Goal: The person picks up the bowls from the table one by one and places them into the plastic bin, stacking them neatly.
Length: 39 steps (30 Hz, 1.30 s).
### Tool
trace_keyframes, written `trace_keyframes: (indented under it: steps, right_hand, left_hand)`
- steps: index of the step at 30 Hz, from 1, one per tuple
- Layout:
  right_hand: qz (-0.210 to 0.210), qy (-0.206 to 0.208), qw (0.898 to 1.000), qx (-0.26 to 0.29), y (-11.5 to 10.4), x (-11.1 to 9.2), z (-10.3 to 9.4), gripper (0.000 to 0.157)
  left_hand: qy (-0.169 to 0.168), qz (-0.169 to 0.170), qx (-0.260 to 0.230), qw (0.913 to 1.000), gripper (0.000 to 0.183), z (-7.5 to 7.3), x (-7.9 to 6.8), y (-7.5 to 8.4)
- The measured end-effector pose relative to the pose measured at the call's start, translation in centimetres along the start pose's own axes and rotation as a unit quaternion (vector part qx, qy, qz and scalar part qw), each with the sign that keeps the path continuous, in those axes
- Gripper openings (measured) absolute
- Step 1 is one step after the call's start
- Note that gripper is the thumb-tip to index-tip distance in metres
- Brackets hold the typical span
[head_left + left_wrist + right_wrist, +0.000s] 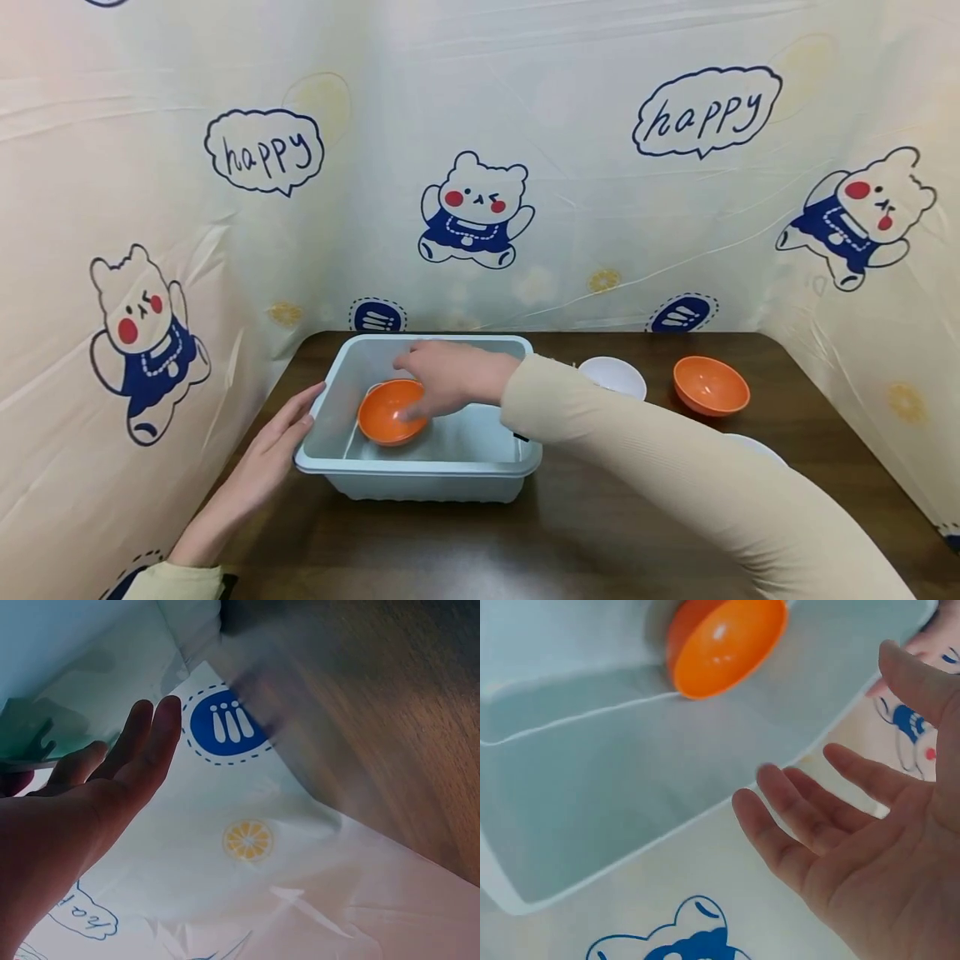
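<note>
A pale blue plastic basin (427,468) stands on the table, with an orange bowl (388,417) inside it toward the left. My right hand (453,377) hovers over the basin beside that bowl. In the right wrist view its fingers (795,825) are spread and hold nothing, and the orange bowl (727,649) lies apart from them. My left hand (273,446) rests its fairly straight fingers against the basin's left outer side; the left wrist view shows the left hand (97,787) with its fingers extended at the basin's wall.
Right of the basin are a white bowl (615,377) and a second orange bowl (711,386). Another white dish (757,450) is partly hidden behind my right sleeve (645,450). A printed curtain (570,208) surrounds the brown table (600,533) at the back and sides.
</note>
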State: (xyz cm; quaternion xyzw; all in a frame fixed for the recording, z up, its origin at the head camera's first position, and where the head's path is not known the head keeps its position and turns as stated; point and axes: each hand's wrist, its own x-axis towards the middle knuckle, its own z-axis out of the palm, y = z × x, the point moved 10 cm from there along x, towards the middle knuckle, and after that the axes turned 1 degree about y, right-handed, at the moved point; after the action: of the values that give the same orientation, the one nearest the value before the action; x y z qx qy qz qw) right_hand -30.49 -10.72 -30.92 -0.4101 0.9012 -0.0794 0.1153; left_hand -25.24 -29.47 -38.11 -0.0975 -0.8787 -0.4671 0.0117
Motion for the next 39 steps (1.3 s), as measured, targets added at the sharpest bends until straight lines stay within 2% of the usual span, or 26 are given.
trace_keyframes:
  steps: [7, 13, 21, 29, 39]
  right_hand:
    - [0.000, 0.068, 0.995, 0.072, 0.3, -3.4, -2.4, 0.059]
    - [0.001, 0.134, 0.988, 0.080, 1.1, -6.5, -3.6, 0.051]
    - [0.009, 0.173, 0.982, 0.081, 2.4, -10.3, -3.5, 0.046]
    - [-0.003, 0.216, 0.972, 0.095, 3.9, -14.3, -3.6, 0.044]
    - [0.031, 0.262, 0.960, 0.095, 6.8, -18.1, -2.8, 0.046]
  left_hand:
    - [-0.002, -0.001, -0.007, 1.0000, 0.053, 0.0, -0.1, 0.0]
    - [0.001, -0.006, -0.006, 1.0000, 0.054, 0.1, 0.1, 0.0]
    - [0.005, 0.000, -0.005, 1.0000, 0.053, 0.2, 0.4, 0.2]
    - [0.006, -0.004, -0.005, 1.0000, 0.052, 0.0, 0.3, 0.3]
    - [0.006, 0.007, 0.003, 1.0000, 0.051, -0.2, 0.3, 0.6]
